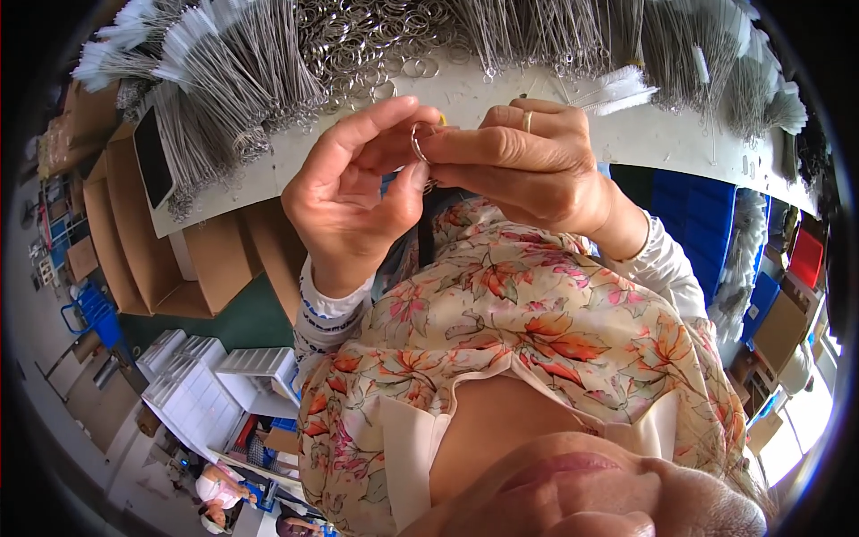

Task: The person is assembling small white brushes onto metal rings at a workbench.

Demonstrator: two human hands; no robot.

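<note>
In the head view, a small metal ring point(419, 143) sits just above the middle of the frame, pinched between both hands. The left hand point(349, 192) grips it with thumb and forefinger, and the right hand point(528, 166) presses its fingertips onto it from the right. Behind them, along the top, bundles of wire point(224, 80) and loose rings point(367, 45) lie on a white table point(662, 139).

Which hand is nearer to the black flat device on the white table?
Left. The left hand is right of the device; the right hand is farther right; both pinch a metal ring.
</note>
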